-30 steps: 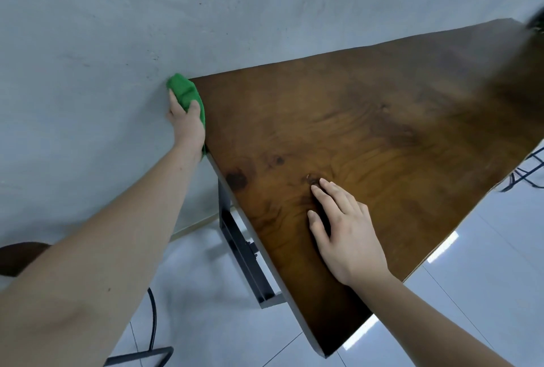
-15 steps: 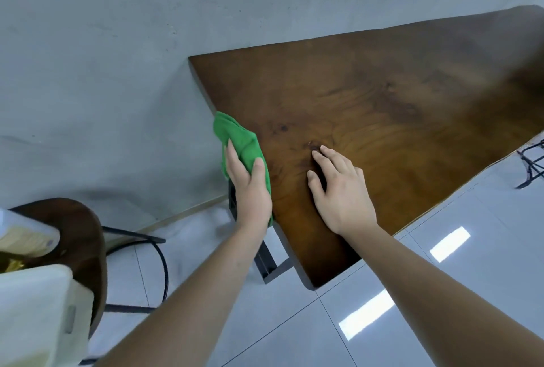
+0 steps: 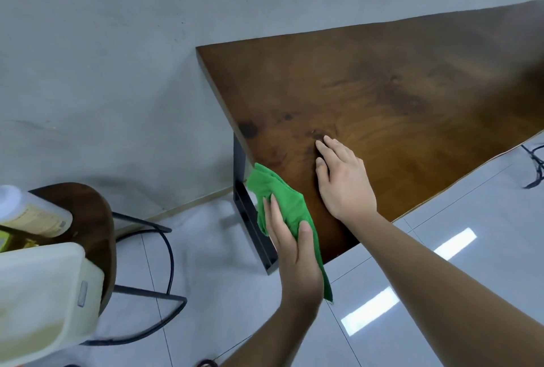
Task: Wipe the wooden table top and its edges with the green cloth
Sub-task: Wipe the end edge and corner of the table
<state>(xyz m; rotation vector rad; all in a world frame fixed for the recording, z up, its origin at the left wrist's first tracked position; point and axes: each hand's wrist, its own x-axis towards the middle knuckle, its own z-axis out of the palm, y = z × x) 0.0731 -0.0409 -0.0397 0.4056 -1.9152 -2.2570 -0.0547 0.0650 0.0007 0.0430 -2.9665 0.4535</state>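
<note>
Now, label by label —
Left hand (image 3: pixel 294 251): gripping the cloth (image 3: pixel 282 204), fingers on the outer side and thumb on top, pressing it against the table's left edge near the corner closest to the camera.
Cloth: sitting at about 6 o'clock in the head view, bunched over the edge; its upper end is lying on the top, and a lower tail is hanging past the hand toward the floor (image 3: pixel 441 249).
Right hand (image 3: pixel 343 181): lying flat and open on the table (image 3: pixel 382 95), palm down, fingers together and pointing toward 11 o'clock, holding nothing, just beside the cloth.
Table: running from the centre out to 2 o'clock, its far edge lying against the wall (image 3: pixel 117 42); a dark leg (image 3: pixel 250 219) is showing under the left edge.
Chair (image 3: pixel 94 219): standing at 8 o'clock — dark wooden seat, black bent frame, well apart from the table.
Bottles (image 3: pixel 44 293): sitting at 8 o'clock, pale and blurred, overlapping the chair; a labelled one is lying above a bigger one.
</note>
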